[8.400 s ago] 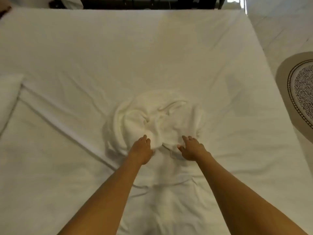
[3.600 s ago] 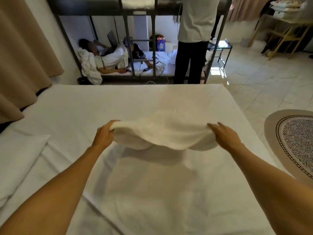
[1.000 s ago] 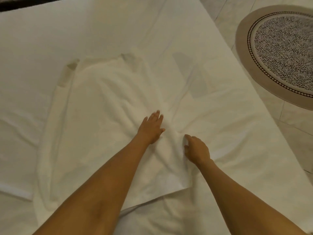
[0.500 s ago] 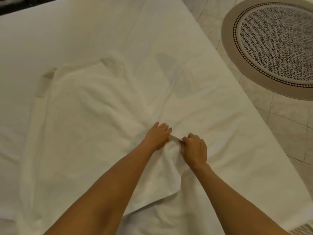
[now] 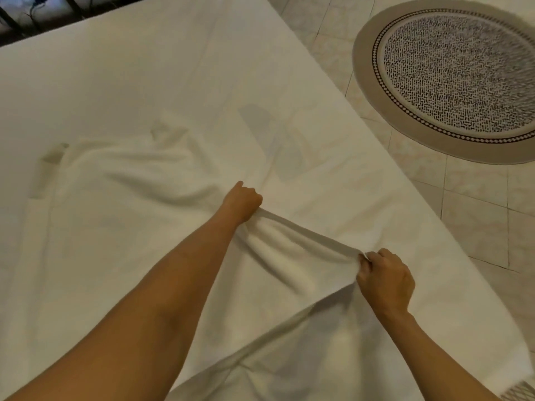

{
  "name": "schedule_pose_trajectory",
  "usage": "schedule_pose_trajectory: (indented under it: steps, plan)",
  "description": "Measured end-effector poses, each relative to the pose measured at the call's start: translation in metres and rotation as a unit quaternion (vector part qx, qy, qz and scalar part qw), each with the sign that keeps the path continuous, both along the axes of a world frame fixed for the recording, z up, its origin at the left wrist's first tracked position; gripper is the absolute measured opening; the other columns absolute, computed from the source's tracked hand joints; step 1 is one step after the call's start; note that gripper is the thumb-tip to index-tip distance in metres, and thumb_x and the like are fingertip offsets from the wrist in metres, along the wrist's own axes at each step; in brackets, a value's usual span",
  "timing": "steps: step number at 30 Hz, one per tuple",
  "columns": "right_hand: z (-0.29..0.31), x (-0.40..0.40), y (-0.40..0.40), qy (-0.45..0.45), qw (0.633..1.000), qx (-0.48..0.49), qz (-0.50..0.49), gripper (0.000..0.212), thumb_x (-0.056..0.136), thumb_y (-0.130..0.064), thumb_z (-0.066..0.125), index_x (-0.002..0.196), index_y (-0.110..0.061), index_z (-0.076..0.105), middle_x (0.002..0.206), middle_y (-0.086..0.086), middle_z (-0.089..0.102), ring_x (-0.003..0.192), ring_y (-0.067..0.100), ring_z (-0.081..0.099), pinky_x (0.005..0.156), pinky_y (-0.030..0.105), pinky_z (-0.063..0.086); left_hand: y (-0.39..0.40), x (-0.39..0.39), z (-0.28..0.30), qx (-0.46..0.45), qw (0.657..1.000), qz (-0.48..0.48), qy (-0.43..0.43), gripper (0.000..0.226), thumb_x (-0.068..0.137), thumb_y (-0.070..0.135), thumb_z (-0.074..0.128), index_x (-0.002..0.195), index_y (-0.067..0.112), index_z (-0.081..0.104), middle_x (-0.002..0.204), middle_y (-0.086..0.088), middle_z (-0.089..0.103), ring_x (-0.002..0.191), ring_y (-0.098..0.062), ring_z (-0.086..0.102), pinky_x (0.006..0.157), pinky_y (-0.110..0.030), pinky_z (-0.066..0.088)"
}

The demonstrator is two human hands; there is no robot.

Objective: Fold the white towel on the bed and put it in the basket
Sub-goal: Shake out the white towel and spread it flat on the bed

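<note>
- Towel [image 5: 121, 215]: white cloth, matt, soft and thick-looking; the edge bunches into folds where it is pinched.
- Bed [image 5: 144, 68]: white sheet, thinner cloth, smooth and matt, lightly creased.
- Floor [image 5: 477, 215]: pale tiles, hard, smooth, faint sheen, thin dark joints.
- Rug [image 5: 451, 73]: woven textile, matt; speckled dark-and-light centre, plain beige border.
- Frame [image 5: 17, 20]: dark bars beyond the bed, material unclear.

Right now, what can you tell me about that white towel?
The white towel looks like soft terry cloth, spread mostly flat but rumpled on the bed. Its right edge is lifted and stretched taut between the left hand and the right hand, both pinching it. It isn't folded yet.
</note>
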State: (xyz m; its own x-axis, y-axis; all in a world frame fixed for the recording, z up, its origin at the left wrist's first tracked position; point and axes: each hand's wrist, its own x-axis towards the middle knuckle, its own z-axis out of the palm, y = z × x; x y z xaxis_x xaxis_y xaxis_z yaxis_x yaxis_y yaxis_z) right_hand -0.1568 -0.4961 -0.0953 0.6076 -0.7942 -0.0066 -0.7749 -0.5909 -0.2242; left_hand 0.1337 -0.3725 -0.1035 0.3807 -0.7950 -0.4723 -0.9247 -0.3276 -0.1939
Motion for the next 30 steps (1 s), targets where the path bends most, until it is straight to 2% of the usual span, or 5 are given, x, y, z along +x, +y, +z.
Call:
schedule_pose_trajectory:
  steps: [9, 12, 15, 21, 30]
  plan:
    - [-0.037, 0.024, 0.007, 0.126, 0.99, 0.038, 0.053, 0.008, 0.069, -0.01, 0.071, 0.071, -0.01, 0.063, 0.061, 0.008, 0.061, 0.053, 0.03, 0.057, 0.055, 0.028, 0.03, 0.004, 0.006, -0.015, -0.058, 0.998, 0.031, -0.023, 0.025, 0.088, -0.004, 0.042, 0.092, 0.01, 0.062, 0.09, -0.007, 0.072, 0.083, -0.027, 0.067, 0.103, -0.033, 0.037]
    - [-0.036, 0.04, -0.002, 0.089, 0.991, 0.075, 0.063, 0.003, 0.081, -0.015, 0.06, 0.08, -0.014, 0.061, 0.07, 0.007, 0.064, 0.063, 0.032, 0.06, 0.062, 0.031, 0.035, -0.02, 0.017, 0.0, -0.147, 0.988, 0.02, -0.043, 0.02, 0.06, 0.002, 0.079, 0.066, 0.013, 0.063, 0.053, 0.0, 0.065, 0.042, -0.019, 0.062, 0.048, -0.021, 0.04]
    - [-0.034, 0.054, -0.014, 0.044, 0.995, 0.076, 0.049, 0.025, 0.082, -0.01, 0.055, 0.061, -0.016, 0.043, 0.053, 0.009, 0.059, 0.045, 0.029, 0.041, 0.055, 0.029, 0.03, -0.061, 0.039, 0.016, -0.229, 0.97, -0.011, -0.082, 0.029, 0.045, 0.006, 0.088, 0.062, 0.016, 0.066, 0.043, 0.003, 0.059, 0.03, -0.014, 0.054, 0.033, -0.013, 0.029]
    - [-0.033, 0.061, -0.035, 0.124, 0.988, 0.088, -0.039, 0.015, 0.09, -0.013, 0.044, 0.084, -0.011, 0.058, 0.079, 0.011, 0.07, 0.068, 0.031, 0.064, 0.058, 0.028, 0.036, -0.101, 0.051, 0.008, -0.304, 0.953, 0.009, 0.006, 0.02, 0.083, 0.0, 0.062, 0.102, 0.006, 0.064, 0.092, -0.012, 0.071, 0.077, -0.029, 0.068, 0.059, -0.038, 0.054]
    - [-0.055, 0.037, -0.02, 0.165, 0.979, 0.102, -0.065, 0.024, 0.08, -0.005, 0.05, 0.104, -0.01, 0.05, 0.064, 0.004, 0.054, 0.053, 0.025, 0.047, 0.052, 0.027, 0.033, -0.069, 0.075, -0.056, -0.139, 0.989, 0.057, -0.004, 0.04, 0.096, 0.003, 0.034, 0.136, 0.009, 0.04, 0.138, -0.012, 0.049, 0.127, -0.027, 0.048, 0.104, -0.044, 0.032]
